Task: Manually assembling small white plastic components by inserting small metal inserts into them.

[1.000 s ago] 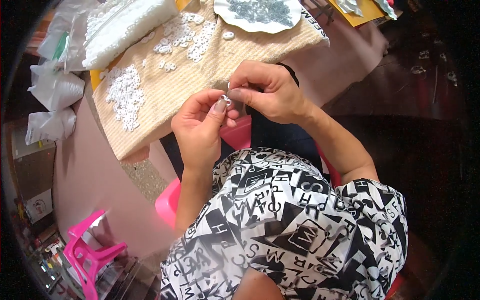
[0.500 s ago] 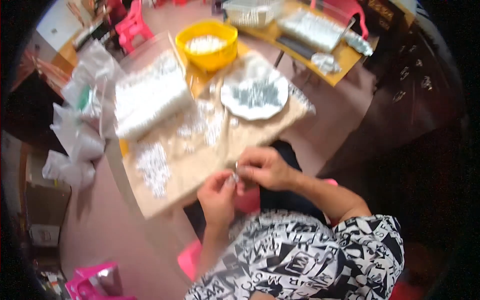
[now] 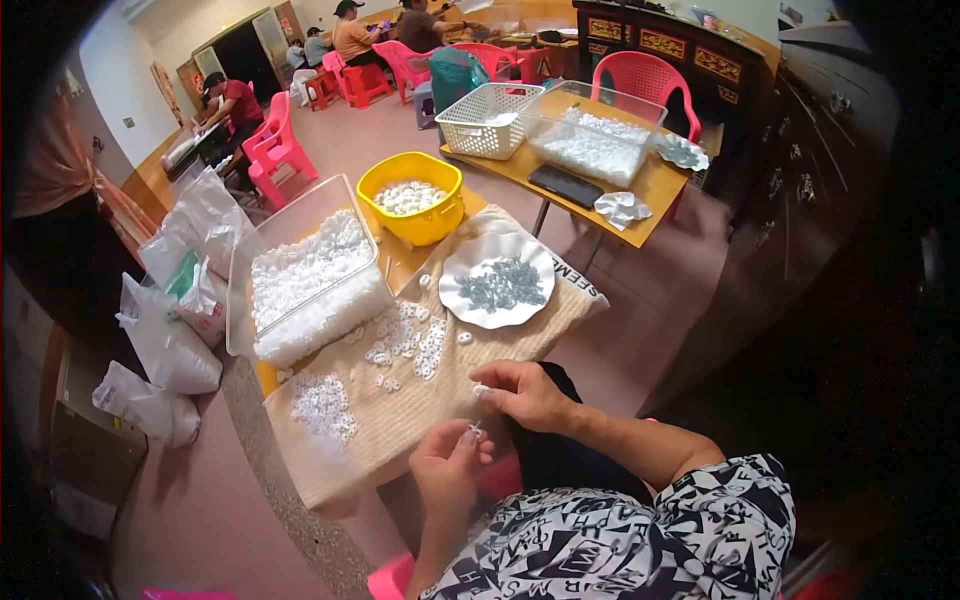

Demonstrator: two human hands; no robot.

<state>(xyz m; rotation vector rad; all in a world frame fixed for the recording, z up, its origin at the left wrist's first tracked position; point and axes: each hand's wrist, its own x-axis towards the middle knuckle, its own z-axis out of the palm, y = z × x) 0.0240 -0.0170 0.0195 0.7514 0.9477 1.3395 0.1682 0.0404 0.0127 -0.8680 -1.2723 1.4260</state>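
My left hand [image 3: 448,468] is closed, its fingertips pinching a small whitish plastic piece [image 3: 475,430] with a thin projecting part. Just above and to its right, my right hand [image 3: 528,400] pinches another small white plastic piece [image 3: 482,389]. Both hands are over my lap at the near edge of the beige towel [image 3: 400,445]. Beyond them a white wavy-rimmed plate [image 3: 458,300] holds a pile of small grey parts [image 3: 503,286]. Loose white plastic pieces with holes [image 3: 322,408] lie on the towel, and a second group [image 3: 405,335] lies closer to the plate.
A clear bin [image 3: 340,325] full of white pieces and a yellow basin [image 3: 430,232] stand behind the towel. Plastic sacks [image 3: 170,340] sit on the floor at left. A second table [image 3: 650,225] carries a white basket [image 3: 480,130] and another clear bin [image 3: 600,160]. People sit farther back.
The view has tilted up, bringing in more of the room, and the picture is sharper. My hands have drawn slightly apart, each with a small piece pinched in it.
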